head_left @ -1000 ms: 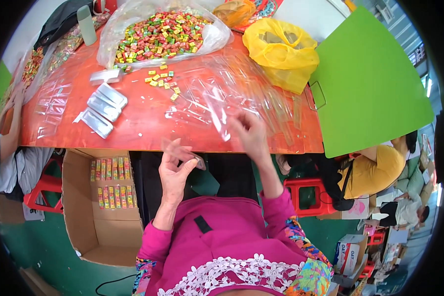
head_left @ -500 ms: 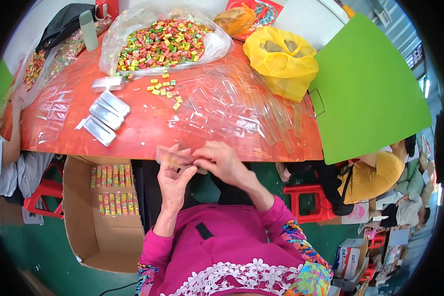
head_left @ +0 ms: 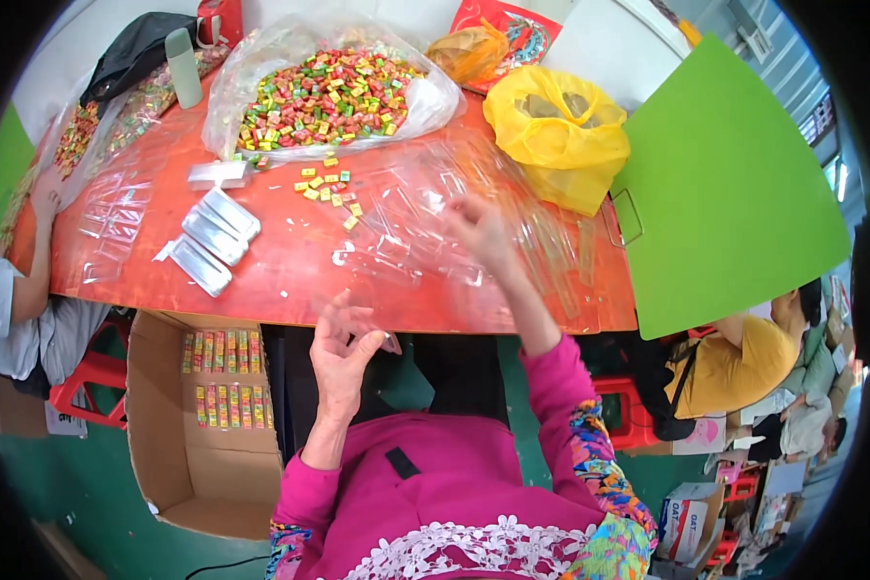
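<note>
My left hand (head_left: 341, 360) is at the table's near edge, its fingers closed around a clear plastic case (head_left: 362, 325) that is mostly see-through. Farther out and to the right, my right hand (head_left: 478, 230) is over a spread of clear plastic cases (head_left: 411, 208); motion smears its fingers. Several small wrapped candies (head_left: 331, 184) in yellow, red and green lie loose near the middle. Behind them a big clear bag (head_left: 230, 89) stands wide and full of the same candies (head_left: 329, 101).
Silvery metal trays (head_left: 220, 227) lie at left. A yellow bag (head_left: 561, 126) sits beside a green board (head_left: 735, 193) at right. Below the table edge, a cardboard box (head_left: 203, 474) holds two rows of filled packs (head_left: 230, 406). A co-worker's arm (head_left: 34, 251) reaches in at far left.
My right hand has left my left hand and moved forward and right over the clear cases. My left hand keeps its place with the plastic case.
</note>
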The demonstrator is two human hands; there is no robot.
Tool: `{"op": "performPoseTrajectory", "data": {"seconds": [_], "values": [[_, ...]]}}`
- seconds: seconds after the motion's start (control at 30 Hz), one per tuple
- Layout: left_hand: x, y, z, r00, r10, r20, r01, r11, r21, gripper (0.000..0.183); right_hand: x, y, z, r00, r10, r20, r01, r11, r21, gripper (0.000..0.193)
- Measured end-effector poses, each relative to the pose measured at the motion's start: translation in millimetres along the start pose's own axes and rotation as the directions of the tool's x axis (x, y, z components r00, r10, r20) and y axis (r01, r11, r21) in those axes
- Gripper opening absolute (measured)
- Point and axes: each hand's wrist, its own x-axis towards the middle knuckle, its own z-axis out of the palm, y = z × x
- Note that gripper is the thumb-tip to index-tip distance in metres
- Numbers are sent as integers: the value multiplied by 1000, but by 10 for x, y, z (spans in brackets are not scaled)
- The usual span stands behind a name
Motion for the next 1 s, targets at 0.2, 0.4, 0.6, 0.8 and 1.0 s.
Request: {"op": "performPoseTrajectory", "data": {"seconds": [0.2,0.4,0.6,0.8,1.0], "values": [[30,-27,-9,997,-24,80,22,999,29,69,1060,1096,-875,953,-91,-288,-79,846,-528,21],[79,36,-74,998,-6,61,9,999,-42,69,-10,138,-59,932,-296,210,356,856,-374,21],[37,-65,75,993,-24,119,23,1000,12,65,-1073,-337,517,930,-284,234,340,904,-257,14],[-125,-191,181,988,-79,131,84,996,-31,60,-1388,-323,496,928,-373,21,360,877,-320,14],[-199,-320,71,993,-48,104,40,996,78,60,-1384,-214,152,999,7,-32,-10,995,-97,12]]}}
